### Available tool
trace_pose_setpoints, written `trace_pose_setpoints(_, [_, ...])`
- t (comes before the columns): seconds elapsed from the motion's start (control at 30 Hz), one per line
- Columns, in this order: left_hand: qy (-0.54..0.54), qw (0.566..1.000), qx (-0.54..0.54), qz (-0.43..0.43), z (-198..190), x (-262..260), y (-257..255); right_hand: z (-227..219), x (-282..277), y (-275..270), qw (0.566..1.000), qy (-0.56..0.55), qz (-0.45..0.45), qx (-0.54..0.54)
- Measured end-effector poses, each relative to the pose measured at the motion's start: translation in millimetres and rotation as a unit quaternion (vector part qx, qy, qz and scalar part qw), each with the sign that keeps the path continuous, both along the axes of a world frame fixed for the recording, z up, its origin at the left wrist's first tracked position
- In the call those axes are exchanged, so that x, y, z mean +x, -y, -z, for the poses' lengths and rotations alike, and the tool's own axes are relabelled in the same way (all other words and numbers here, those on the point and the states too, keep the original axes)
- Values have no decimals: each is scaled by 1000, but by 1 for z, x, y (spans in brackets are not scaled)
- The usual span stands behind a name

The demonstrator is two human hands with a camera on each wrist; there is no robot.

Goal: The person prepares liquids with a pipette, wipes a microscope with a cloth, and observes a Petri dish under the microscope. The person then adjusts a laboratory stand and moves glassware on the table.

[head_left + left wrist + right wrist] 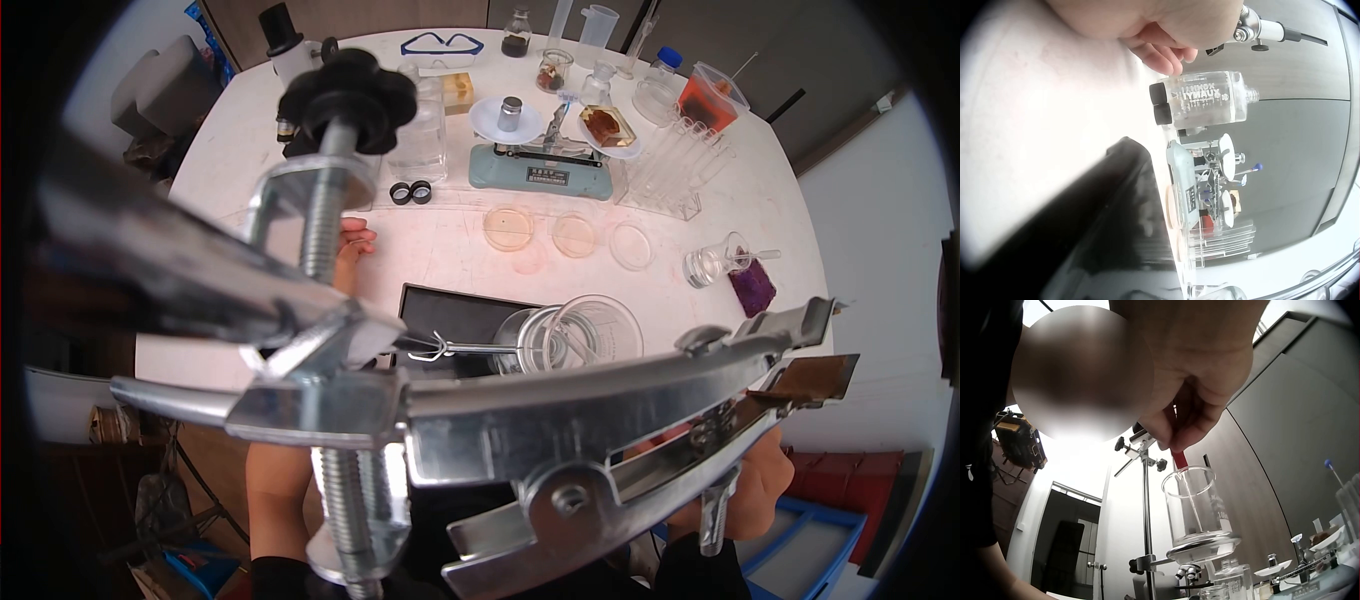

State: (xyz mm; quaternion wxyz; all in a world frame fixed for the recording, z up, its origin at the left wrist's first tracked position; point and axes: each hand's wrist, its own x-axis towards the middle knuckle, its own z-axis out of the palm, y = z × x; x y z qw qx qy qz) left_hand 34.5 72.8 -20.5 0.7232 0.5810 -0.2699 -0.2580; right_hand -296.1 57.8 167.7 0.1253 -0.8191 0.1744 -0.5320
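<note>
My right hand (1200,406) pinches the red rubber bulb of a dropper (1179,459). The dropper's clear glass tube slants down into a glass beaker (1225,519), which stands raised on a ring of the metal stand (1145,512). In the head view a large metal clamp (560,400) covers much of the right hand (755,490). My left hand (1160,37) lies at the tabletop with loosely bent fingers and holds nothing. Past its fingertips are two black caps (1159,103) and a clear square bottle (1207,100). The black stand base (450,312) lies beneath the beaker.
Three shallow round dishes (573,236) sit mid-table before a balance (540,172). A test tube rack (660,200) stands behind, right. A small beaker (703,266) and a purple cloth (752,288) lie at the right. Safety goggles (441,44) rest at the back.
</note>
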Motion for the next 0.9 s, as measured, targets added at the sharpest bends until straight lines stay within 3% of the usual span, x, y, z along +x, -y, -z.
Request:
trace_pose_setpoints(0.27, [5, 1000, -18, 1, 12, 7, 2, 4, -2, 3, 1000, 5, -17, -18])
trace_pose_setpoints(0.57, [8, 1000, -18, -8, 12, 4, 2, -1, -2, -3, 999, 13, -24, 38])
trace_pose_setpoints(0.9, [-4, 1000, -3, 7, 3, -1, 0, -2, -14, -1, 997, -49, -47, 21])
